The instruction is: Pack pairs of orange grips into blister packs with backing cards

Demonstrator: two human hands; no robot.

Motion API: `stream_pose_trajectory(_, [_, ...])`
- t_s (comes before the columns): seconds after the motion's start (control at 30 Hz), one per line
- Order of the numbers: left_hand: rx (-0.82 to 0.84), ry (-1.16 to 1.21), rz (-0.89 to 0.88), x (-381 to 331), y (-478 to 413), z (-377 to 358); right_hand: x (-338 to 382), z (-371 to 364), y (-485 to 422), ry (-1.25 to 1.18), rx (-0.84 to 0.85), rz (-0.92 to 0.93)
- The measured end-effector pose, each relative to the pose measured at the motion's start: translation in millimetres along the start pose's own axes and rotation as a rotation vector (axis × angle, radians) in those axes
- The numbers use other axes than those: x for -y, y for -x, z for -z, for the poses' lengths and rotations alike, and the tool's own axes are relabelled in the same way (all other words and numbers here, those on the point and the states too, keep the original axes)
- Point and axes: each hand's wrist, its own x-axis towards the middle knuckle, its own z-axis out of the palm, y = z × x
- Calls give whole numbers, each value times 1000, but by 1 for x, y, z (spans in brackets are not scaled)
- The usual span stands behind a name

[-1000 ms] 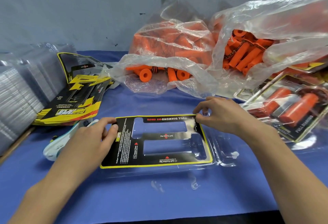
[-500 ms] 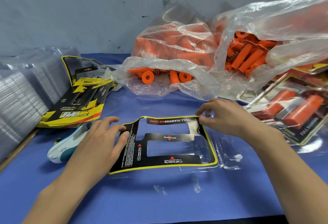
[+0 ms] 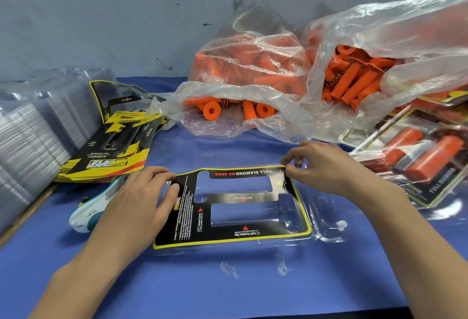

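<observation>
At the far left stands a stack of clear plastic shells [image 3: 30, 141]. Beside it lies a pile of black and yellow cards [image 3: 109, 151], printed upside down with "SYNERGY" and "FULL DIAMOND". Just in front of that pile a white and teal tool [image 3: 86, 217] rests on the blue tabletop [image 3: 228, 283]; the small writing on it is too small to read.

The left hand [image 3: 141, 202] lies on the left edge of the backing card [image 3: 233, 236], its fingers [image 3: 157, 170] spread and fairly flat, the thumb pressing the card. The card sits in the middle of the tabletop, inside an open clear blister pack [image 3: 326, 220]. It reads "FULL DIAMOND MX GRIPS", "Soft Traction Top" and "Inner Core", all facing away from the person. The right hand [image 3: 326, 167] pinches the card's far right corner between thumb and curled fingers [image 3: 291, 159].

Behind, two clear plastic bags [image 3: 253, 48] hold loose orange grips [image 3: 211, 111]. At the far right lie finished packs [image 3: 425, 164], each with two grips inside; the top one is marked "FULL DIAMOND".
</observation>
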Motion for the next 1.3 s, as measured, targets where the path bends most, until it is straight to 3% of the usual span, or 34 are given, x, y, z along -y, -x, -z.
stream_pose_trajectory(0.23, [120,262,-36,10,2,26,-1,2,0,-8,15,-14])
stream_pose_trajectory(0.4, [219,287,-34,11,9,30,0,3,1,-9,0,-19])
stream_pose_trajectory(0.67, [125,267,-52,6,8,24,1,4,1,-16,13,-15])
stream_pose_trajectory(0.9, [5,203,-334,-52,14,10,1,1,-1,1,1,-16])
stream_pose_trajectory(1.1, [78,60,-695,-112,29,-19,2,1,-1,15,-4,-11])
stream_pose_trajectory(1.3, [141,-41,-767,-130,28,-31,0,-1,-1,2,-29,6])
